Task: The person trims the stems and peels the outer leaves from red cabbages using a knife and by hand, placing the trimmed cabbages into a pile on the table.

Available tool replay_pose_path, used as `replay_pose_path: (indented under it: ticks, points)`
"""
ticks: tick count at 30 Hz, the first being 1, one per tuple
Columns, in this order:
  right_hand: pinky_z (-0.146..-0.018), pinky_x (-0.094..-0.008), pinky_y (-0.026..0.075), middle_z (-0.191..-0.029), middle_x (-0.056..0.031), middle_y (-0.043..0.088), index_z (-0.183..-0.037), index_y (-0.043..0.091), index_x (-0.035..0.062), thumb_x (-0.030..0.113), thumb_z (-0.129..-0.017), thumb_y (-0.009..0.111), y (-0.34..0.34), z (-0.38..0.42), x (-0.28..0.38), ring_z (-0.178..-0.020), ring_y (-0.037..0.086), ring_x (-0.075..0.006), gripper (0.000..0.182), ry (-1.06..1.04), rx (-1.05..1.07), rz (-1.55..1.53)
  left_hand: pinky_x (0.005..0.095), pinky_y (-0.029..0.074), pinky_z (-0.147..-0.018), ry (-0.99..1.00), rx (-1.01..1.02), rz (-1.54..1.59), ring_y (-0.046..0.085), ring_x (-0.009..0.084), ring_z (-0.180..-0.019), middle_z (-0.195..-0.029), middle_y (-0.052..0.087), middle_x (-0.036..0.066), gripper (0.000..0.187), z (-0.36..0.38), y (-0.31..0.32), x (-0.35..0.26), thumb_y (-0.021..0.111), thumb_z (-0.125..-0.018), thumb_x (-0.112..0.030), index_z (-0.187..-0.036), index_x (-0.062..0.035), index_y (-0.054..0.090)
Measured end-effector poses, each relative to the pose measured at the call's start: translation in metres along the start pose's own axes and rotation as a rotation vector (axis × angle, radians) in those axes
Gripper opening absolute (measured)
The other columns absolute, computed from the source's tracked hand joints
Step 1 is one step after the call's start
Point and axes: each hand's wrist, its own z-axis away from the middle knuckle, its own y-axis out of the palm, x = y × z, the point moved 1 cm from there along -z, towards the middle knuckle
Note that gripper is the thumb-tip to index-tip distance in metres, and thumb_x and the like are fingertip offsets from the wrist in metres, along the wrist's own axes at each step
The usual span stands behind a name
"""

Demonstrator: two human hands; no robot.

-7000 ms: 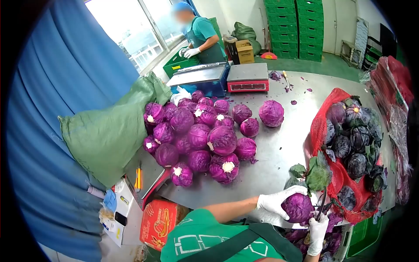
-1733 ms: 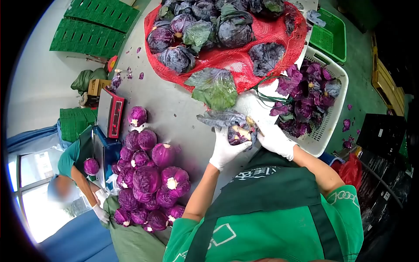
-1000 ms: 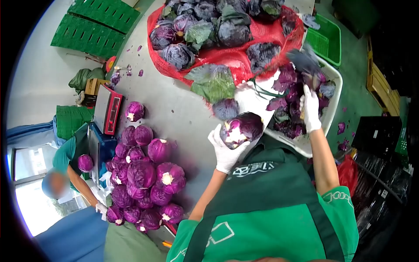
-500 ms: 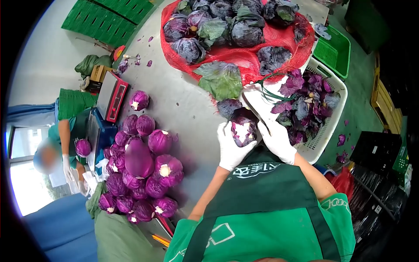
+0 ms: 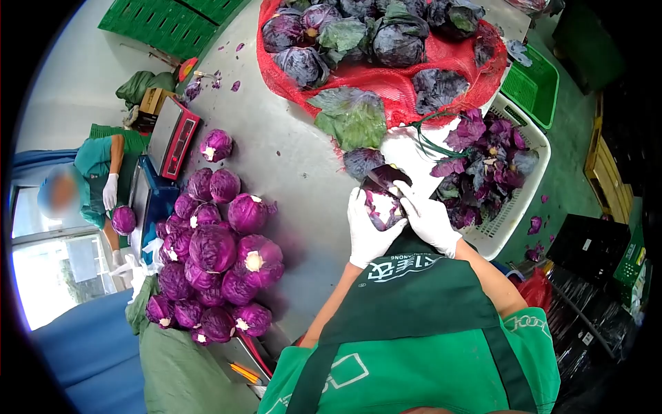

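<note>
In front of my apron is a red cabbage (image 5: 383, 210), its pale cut base turned up toward me. My left hand (image 5: 372, 231), in a white glove, is wrapped around the cabbage's left side. From the right, my gloved right hand (image 5: 429, 219) presses its fingers onto a dark outer leaf (image 5: 387, 177) that stands away from the head. The inner side of those right fingers is partly hidden. Just beyond the cabbage lie a loose dark leaf (image 5: 363, 163) and a large green leaf (image 5: 350, 119).
Untrimmed cabbages fill a red mesh bag (image 5: 386, 90) at the back. At right stands a white basket (image 5: 540, 162) of torn leaves. Peeled cabbages (image 5: 212, 248) are heaped at left, near a red scale (image 5: 181, 146). A co-worker (image 5: 96, 165) stands at far left beside a blue scale.
The dark outer leaf now stands up from the cabbage, with my right fingers shifted up and left onto it. The view has tilted slightly. The co-worker's arms and body have moved.
</note>
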Motion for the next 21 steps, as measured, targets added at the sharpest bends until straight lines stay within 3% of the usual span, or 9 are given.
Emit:
replay_pose_path:
  ticks: [2,5,7,8,9,12,17,19,21]
  points:
    - [-0.072,-0.049,0.053,-0.1,-0.0218,0.067,-0.121,0.063,0.0104,0.027,-0.102,0.046,0.017,-0.009,-0.045,-0.085,0.067,-0.0398,0.03,0.135,-0.01,0.044,0.0436,0.038,-0.111,0.093,-0.049,-0.108,0.044,0.0346,-0.133,-0.143,0.037,0.026,0.112,0.008,0.0,0.003,0.095,-0.061,-0.02,-0.145,0.008,0.026]
    - [-0.085,-0.046,0.052,-0.113,-0.0225,0.068,-0.124,0.064,0.004,0.031,-0.102,0.048,0.005,-0.029,-0.056,-0.101,0.065,-0.0393,0.038,0.385,0.001,-0.102,0.0442,0.035,-0.113,0.185,-0.075,-0.082,0.043,0.0376,-0.135,-0.148,0.035,0.026,0.115,0.014,0.001,0.006,0.096,-0.058,-0.022,-0.147,0.0048,0.028]
    - [-0.085,-0.0446,0.052,-0.114,-0.0215,0.068,-0.132,0.059,0.0023,0.031,-0.101,0.053,0.017,-0.037,-0.07,-0.102,0.065,-0.0403,0.042,0.234,-0.143,-0.197,0.0501,0.034,-0.112,0.045,-0.056,0.029,0.036,0.0446,-0.136,-0.151,0.029,0.029,0.113,0.014,0.002,0.006,0.094,-0.061,-0.03,-0.147,0.0017,0.028]
    - [-0.072,-0.0375,0.052,-0.097,-0.0138,0.074,-0.123,0.064,0.0014,0.029,-0.101,0.055,0.02,-0.039,-0.074,-0.08,0.069,-0.0302,0.037,0.275,-0.13,-0.244,0.0484,0.034,-0.113,0.022,-0.058,0.071,0.037,0.0433,-0.137,-0.151,0.029,0.027,0.112,0.014,0.0,0.007,0.094,-0.062,-0.03,-0.148,0.0005,0.029]
    - [-0.072,-0.0375,0.052,-0.097,-0.0138,0.074,-0.123,0.064,0.0014,0.029,-0.101,0.055,0.018,-0.039,-0.073,-0.08,0.069,-0.0302,0.037,0.27,-0.132,-0.242,0.0484,0.034,-0.113,0.027,-0.063,0.072,0.037,0.0433,-0.137,-0.151,0.029,0.027,0.112,0.013,0.0,0.012,0.094,-0.062,-0.03,-0.148,0.0005,0.029]
    - [-0.051,-0.0214,0.035,-0.068,0.0047,0.051,-0.101,0.067,0.0063,0.027,-0.103,0.055,0.014,-0.035,-0.07,-0.057,0.041,-0.003,0.024,0.543,-0.002,-0.685,0.047,0.033,-0.115,0.158,-0.008,0.047,0.035,0.0419,-0.14,-0.152,0.029,0.025,0.113,0.01,-0.008,0.014,0.093,-0.062,-0.03,-0.149,-0.0003,0.028]
    - [-0.048,-0.0199,0.034,-0.068,0.0048,0.05,-0.112,0.064,0.0088,0.027,-0.103,0.053,0.0,-0.042,-0.058,-0.052,0.04,-0.0043,0.022,0.659,0.034,-0.895,0.045,0.031,-0.117,-0.016,0.093,0.188,0.035,0.0387,-0.141,-0.153,0.029,0.024,0.11,0.001,-0.017,0.014,0.092,-0.064,-0.028,-0.149,0.0008,0.028]
    - [-0.049,-0.019,0.036,-0.069,0.0048,0.051,-0.121,0.061,0.0101,0.026,-0.104,0.051,-0.009,-0.046,-0.049,-0.054,0.041,-0.0038,0.025,0.696,-0.071,-1.473,0.0405,0.031,-0.116,0.01,0.18,0.232,0.038,0.0275,-0.138,-0.148,0.035,0.017,0.111,-0.006,-0.022,0.013,0.091,-0.066,-0.02,-0.151,-0.0015,0.022]
    - [-0.054,-0.0214,0.043,-0.075,0.0016,0.054,-0.129,0.059,0.0046,0.024,-0.1,0.056,-0.031,-0.049,-0.024,-0.059,0.051,-0.0087,0.035,0.4,-0.148,-0.915,0.0406,0.031,-0.116,0.06,0.205,0.212,0.037,0.0277,-0.139,-0.148,0.034,0.017,0.11,-0.011,-0.022,0.015,0.091,-0.067,-0.021,-0.151,-0.0019,0.022]
